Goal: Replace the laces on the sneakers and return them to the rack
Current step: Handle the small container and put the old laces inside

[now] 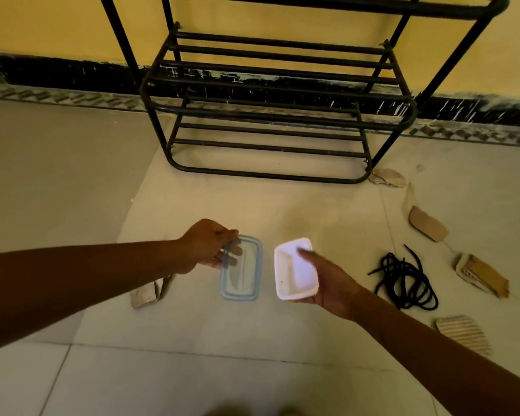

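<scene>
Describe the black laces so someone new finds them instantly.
Start at the black metal shoe rack against the yellow wall, then drop to the tiled floor front-right of it. The loose coil of black cord laces lies there among tan cardboard scraps; it alone is dark and stringy.

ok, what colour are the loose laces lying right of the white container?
Black. The laces lie in a loose coil, clearest in the head view.

Rack's (pixel 267 175) top was cut off at 12 o'clock, left forearm (pixel 72 280) at 9, right forearm (pixel 433 355) at 5, fingers of the right hand (pixel 333 283) were hidden under the tub (pixel 294 271), fingers of the left hand (pixel 207 244) dim behind the lid (pixel 242 274), blurred shapes (pixel 252 411) at 6 were unreadable.
</scene>
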Demonstrator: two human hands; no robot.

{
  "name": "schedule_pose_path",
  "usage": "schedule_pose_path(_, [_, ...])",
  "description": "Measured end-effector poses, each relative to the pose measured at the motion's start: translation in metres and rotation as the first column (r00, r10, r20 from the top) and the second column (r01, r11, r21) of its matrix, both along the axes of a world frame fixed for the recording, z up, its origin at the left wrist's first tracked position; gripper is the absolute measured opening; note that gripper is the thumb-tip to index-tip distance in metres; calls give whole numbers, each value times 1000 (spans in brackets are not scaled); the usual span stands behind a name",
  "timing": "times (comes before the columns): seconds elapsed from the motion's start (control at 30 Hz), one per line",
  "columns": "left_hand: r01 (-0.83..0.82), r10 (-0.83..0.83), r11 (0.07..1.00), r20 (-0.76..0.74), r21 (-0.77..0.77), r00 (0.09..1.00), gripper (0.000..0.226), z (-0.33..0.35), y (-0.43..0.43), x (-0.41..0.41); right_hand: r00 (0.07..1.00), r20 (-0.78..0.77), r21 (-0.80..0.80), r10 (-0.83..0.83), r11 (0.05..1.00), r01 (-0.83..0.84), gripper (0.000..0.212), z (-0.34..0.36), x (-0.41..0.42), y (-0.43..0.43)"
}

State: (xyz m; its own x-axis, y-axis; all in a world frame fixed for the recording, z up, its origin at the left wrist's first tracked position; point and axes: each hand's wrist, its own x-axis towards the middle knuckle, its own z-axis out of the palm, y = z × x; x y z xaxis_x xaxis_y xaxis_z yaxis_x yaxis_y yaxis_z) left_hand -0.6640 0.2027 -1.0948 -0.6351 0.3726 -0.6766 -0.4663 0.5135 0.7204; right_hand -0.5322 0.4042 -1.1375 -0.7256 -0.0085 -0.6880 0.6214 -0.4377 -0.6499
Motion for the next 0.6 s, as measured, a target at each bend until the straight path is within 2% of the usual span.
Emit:
schedule_pose_path(0.07, [26, -26, 999, 15, -41, 1000, 17, -11, -5, 2, 998, 55, 334, 8, 942, -26, 25, -14, 0, -9])
schedule_pose_path(0.13, [43, -41, 996, 31, -72, 999, 14, -20, -10, 4, 997, 72, 515, 37, 855, -69, 14, -27, -1, -15])
schedule_pose_path(0.3, [50, -47, 989, 23, -141, 999, 9, -37, -16, 7, 992, 90, 614, 85, 780, -122, 11, -42, -5, -28])
schedule_pose_path(0.4, [51, -54, 984, -15, -172, 998, 9, -42, -17, 5, 986, 53, 712, 156, 686, -147, 9, -42, -11, -29])
schedule_pose_path(0.5, [92, -120, 969, -111, -230, 987, 22, -52, -17, 4, 964, 41, 790, 264, 582, -193, 12, -39, -20, -29])
schedule_pose_path(0.6, [156, -230, 935, -213, -318, 950, 29, -57, -13, 7, 925, 62, 851, 374, 464, -245, 31, -40, -24, -31])
